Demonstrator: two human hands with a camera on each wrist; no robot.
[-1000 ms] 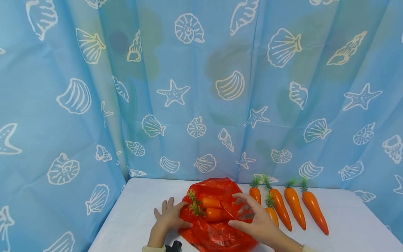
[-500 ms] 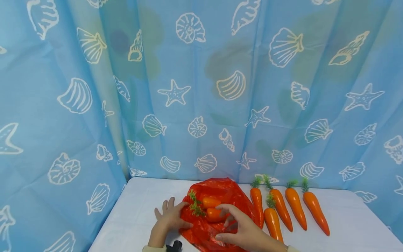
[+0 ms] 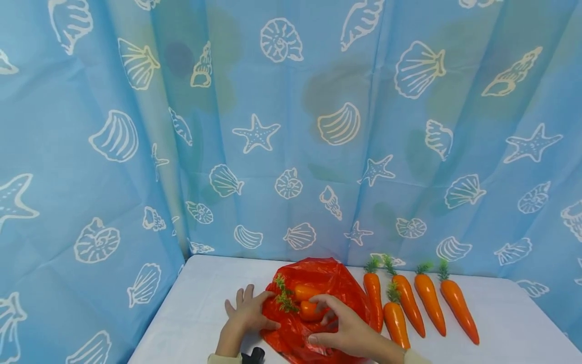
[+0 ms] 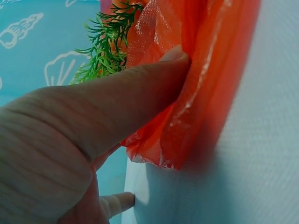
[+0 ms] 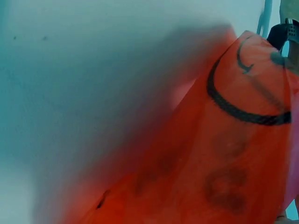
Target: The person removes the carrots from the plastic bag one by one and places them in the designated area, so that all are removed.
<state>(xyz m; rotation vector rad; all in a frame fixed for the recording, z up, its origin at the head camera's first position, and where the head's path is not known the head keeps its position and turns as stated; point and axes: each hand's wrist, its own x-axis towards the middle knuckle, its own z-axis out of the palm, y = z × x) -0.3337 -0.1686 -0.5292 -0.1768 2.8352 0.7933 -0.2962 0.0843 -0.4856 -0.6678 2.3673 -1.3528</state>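
A red plastic bag lies on the white table with two orange carrots, an upper carrot and a lower carrot, in its mouth, leafy tops leftward. My left hand is spread at the bag's left side. Its thumb lies straight across the red plastic, the other fingers splayed. Bent over the bag, my right hand has its fingertips by the lower carrot's right part, thumb well apart from the fingers. Only printed plastic shows close up in the right wrist view; the right fingers are hidden there.
Several more carrots lie right of the bag, among them a short carrot nearest my right forearm and a far-right carrot. A shell-print blue curtain hangs behind and left of the table.
My right hand has moved left and slightly down across the bag to the lower carrot, uncovering carrots on the right. My left hand and the bag stay in place.
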